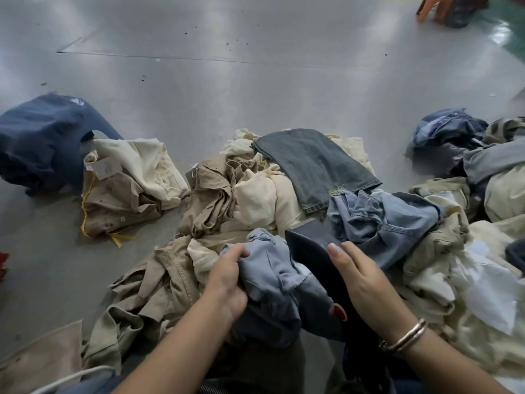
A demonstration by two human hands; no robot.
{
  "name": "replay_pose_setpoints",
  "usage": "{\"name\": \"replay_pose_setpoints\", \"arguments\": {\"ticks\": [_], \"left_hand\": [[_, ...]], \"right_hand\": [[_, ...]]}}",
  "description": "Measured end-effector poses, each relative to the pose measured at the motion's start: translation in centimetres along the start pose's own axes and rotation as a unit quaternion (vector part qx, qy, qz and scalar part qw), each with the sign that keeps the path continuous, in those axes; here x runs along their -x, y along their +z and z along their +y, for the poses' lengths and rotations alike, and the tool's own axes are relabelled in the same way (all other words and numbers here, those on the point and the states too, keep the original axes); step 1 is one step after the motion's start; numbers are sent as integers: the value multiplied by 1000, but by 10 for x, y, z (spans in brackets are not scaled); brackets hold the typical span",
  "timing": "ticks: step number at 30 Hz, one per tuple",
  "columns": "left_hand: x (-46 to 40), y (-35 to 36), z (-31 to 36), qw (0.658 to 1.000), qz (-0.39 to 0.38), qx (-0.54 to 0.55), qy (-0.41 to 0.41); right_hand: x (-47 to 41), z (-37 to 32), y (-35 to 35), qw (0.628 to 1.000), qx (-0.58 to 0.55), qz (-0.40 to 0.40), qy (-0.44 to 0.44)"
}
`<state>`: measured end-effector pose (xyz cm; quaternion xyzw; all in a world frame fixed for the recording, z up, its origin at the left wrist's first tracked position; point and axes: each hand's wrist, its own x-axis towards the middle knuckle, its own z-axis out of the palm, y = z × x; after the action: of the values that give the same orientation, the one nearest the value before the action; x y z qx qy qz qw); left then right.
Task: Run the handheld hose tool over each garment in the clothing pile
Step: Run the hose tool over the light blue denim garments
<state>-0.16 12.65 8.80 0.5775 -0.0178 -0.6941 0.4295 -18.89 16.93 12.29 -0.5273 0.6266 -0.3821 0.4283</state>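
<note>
Grey glossy floor (255,66), garments heaped across its near edge. Left hand (227,277) bunches and grips light-blue denim (272,268). Right hand (366,282) wraps the dark hose tool (318,251), thumb along its top, wide flat nozzle head pointing away, just beside the denim. Suggest: pull the denim taut and flat with the left, then sweep the nozzle along it in slow overlapping passes; loose folds will likely snag. Tool looks matte black, wedge-shaped, with a red spot near the wrist.
</note>
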Motion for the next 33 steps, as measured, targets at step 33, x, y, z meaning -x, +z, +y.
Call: {"name": "replay_pose_setpoints", "arguments": {"ticks": [33], "left_hand": [[19,-7,-3,977,-206,-59,-14]], "right_hand": [[-7,-10,-10,990,-15,-107,89]]}}
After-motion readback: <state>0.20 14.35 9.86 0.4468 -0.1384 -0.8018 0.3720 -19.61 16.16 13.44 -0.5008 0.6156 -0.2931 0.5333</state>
